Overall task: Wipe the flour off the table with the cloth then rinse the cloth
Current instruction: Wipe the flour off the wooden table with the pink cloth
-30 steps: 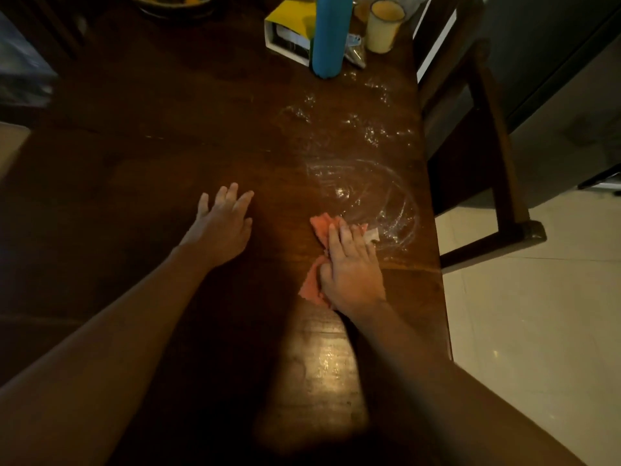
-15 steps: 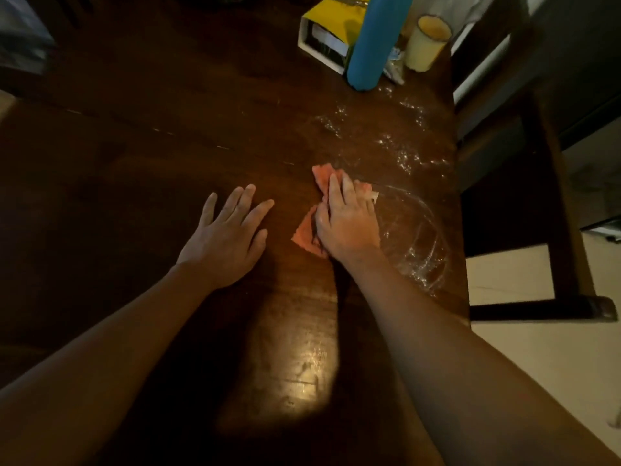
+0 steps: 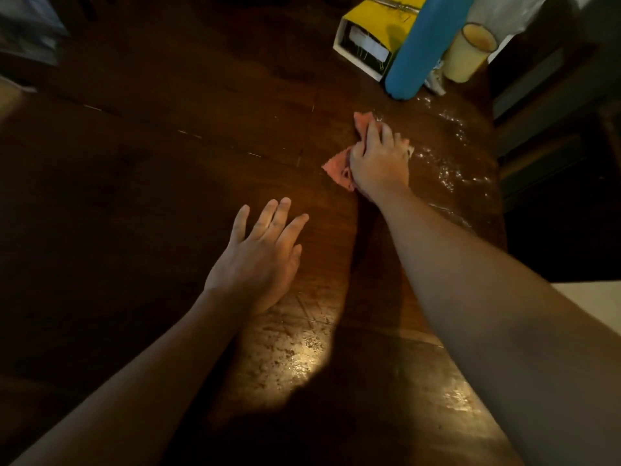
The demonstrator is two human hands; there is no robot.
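Note:
On the dark wooden table (image 3: pixel 168 183), my right hand (image 3: pixel 379 159) presses a pink cloth (image 3: pixel 337 168) flat against the top, fingers stretched forward over it. Corners of the cloth stick out to the left and above my fingers. White flour smears (image 3: pixel 447 163) streak the wood to the right of that hand, up to the table's right edge. My left hand (image 3: pixel 258 260) rests flat on the table nearer to me, fingers spread and straight, holding nothing.
A tall blue bottle (image 3: pixel 423 45) stands at the far right, just beyond the cloth. A yellow and white box (image 3: pixel 369 38) sits to its left and a cream cup (image 3: pixel 468 53) to its right. A dark wooden chair (image 3: pixel 544 95) stands beside the table's right edge.
My right hand has pushed the cloth away from me, across the flour toward the blue bottle. My left hand has stayed flat on the table.

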